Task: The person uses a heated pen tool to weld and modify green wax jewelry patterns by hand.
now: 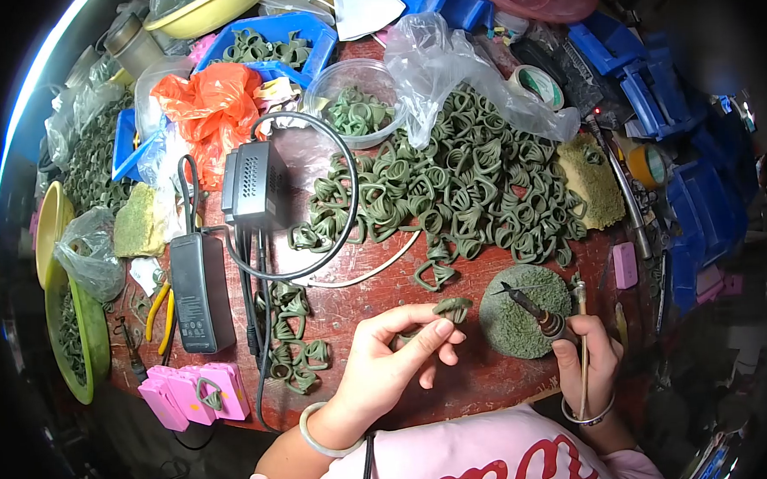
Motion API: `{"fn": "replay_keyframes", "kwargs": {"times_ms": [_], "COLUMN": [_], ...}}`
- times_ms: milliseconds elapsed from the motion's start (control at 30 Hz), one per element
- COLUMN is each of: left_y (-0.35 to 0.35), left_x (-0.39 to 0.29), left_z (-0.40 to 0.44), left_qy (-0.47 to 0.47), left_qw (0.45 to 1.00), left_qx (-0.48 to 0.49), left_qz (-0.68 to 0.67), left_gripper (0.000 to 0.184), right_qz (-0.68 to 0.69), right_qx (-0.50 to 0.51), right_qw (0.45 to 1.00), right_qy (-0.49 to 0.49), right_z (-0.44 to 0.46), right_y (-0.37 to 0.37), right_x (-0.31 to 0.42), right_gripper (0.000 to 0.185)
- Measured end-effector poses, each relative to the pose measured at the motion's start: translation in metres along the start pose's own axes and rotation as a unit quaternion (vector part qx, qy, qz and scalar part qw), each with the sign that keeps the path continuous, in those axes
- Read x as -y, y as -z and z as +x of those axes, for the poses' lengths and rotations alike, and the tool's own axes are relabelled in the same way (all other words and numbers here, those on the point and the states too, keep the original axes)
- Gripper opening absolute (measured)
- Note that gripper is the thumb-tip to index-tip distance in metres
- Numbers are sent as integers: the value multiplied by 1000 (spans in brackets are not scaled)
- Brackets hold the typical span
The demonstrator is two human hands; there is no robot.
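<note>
Left of the disc (512,335), a likely brittle ring (453,308) is being pinched at its band by left hand (404,347), pen tool (539,315) by right hand (591,357).

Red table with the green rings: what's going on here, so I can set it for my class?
At the red table, a person's left hand holds a green ring-shaped piece. The right hand holds a dark pen-like tool and a thin rod; the tool's tip is apart from the piece. A heap of similar pieces lies beyond the hands.
</note>
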State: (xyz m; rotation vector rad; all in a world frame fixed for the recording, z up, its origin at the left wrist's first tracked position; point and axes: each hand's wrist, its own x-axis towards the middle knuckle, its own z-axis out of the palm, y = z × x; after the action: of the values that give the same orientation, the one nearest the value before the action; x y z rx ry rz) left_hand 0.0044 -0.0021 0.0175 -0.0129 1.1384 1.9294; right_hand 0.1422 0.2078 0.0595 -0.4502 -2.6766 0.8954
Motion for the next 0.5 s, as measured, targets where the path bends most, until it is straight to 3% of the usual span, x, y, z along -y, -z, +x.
{"fn": "replay_keyframes", "kwargs": {"times_ms": [233,500], "left_y": [9,4], "left_x": [1,-2], "left_z": [2,2], "left_qy": [10,27], "left_qw": [995,996], "left_qx": [65,40], "left_qz": [-73,-76], "left_gripper": [18,21], "right_qz": [-5,-4], "right_qx": [-1,-4], "right_qw": [1000,1000], "right_qy": [1,3], "right_z": [-1,-1], "right_y": [0,-2], "right_x": [0,-1], "right_gripper": [31,30]}}
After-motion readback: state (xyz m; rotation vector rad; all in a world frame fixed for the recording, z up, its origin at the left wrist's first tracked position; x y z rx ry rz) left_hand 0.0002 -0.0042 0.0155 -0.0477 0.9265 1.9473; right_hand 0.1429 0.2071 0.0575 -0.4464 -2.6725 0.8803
